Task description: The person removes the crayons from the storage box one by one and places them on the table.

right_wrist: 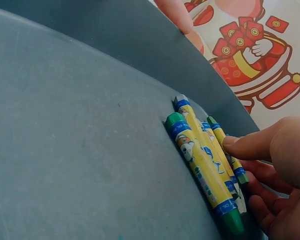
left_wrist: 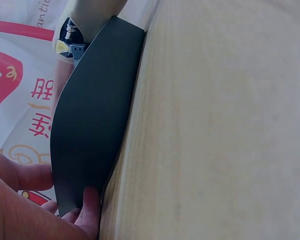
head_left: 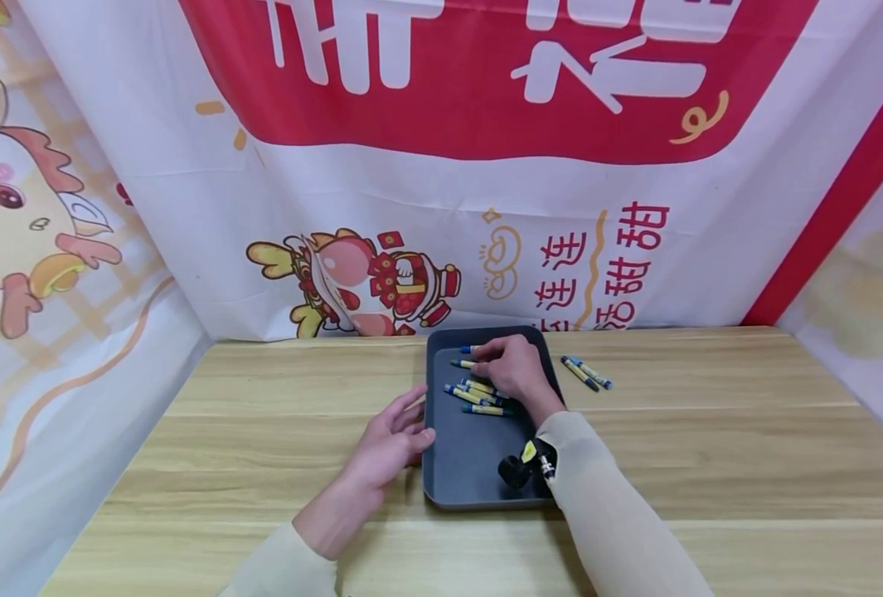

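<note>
A dark grey tray (head_left: pixel 459 489) lies on the wooden table, with several yellow-wrapped crayons (head_left: pixel 486 410) towards its far half. My right hand (head_left: pixel 514 365) is over the far part of the tray. In the right wrist view, its thumb and fingers pinch a green-ended crayon (right_wrist: pixel 219 133) beside the others. A thicker-looking green crayon (right_wrist: pixel 202 170) lies at the front of that group. My left hand (head_left: pixel 389 439) is at the tray's left side, its fingers relaxed. In the left wrist view, the thumb meets the rim and fingertips (left_wrist: pixel 91 197) touch the outer wall.
Two more crayons (head_left: pixel 586 373) lie on the table (head_left: pixel 710 448) to the right of the tray. Behind the table hangs a printed white and red cloth (head_left: pixel 411 191). A wrist camera (head_left: pixel 531 464) on the right forearm overlaps the tray's near right corner.
</note>
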Demonstrator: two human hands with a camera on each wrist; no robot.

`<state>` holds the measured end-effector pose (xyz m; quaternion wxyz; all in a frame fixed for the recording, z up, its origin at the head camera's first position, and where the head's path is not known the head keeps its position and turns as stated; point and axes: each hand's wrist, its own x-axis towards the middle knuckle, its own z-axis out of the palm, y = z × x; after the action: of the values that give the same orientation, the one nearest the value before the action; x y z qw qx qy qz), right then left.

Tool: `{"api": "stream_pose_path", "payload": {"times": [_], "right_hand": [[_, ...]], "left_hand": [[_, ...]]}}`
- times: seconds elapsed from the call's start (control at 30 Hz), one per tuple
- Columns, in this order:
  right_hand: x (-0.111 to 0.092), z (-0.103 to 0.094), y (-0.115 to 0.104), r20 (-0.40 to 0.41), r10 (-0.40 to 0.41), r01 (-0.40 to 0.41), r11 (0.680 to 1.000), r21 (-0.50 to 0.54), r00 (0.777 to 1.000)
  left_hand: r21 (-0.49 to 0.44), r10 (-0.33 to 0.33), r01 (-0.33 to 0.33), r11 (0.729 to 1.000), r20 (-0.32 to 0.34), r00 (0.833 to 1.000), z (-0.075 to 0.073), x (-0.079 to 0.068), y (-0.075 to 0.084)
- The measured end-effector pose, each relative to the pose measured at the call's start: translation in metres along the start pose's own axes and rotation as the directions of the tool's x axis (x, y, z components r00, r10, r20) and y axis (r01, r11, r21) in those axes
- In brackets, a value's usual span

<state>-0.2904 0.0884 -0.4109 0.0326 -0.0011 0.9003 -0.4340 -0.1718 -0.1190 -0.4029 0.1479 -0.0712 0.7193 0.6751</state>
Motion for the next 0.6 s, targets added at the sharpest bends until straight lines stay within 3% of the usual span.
{"api": "stream_pose_path", "payload": {"times": [0.6], "right_hand": [[0.0014,0.0010,-0.0018,0.045,0.022,-0.019,0.998,-0.058,0.999]], "left_hand": [[-0.009,0.002,-0.002,1.000,0.007,1.000,-0.0011,0.0013,-0.0017]]}}
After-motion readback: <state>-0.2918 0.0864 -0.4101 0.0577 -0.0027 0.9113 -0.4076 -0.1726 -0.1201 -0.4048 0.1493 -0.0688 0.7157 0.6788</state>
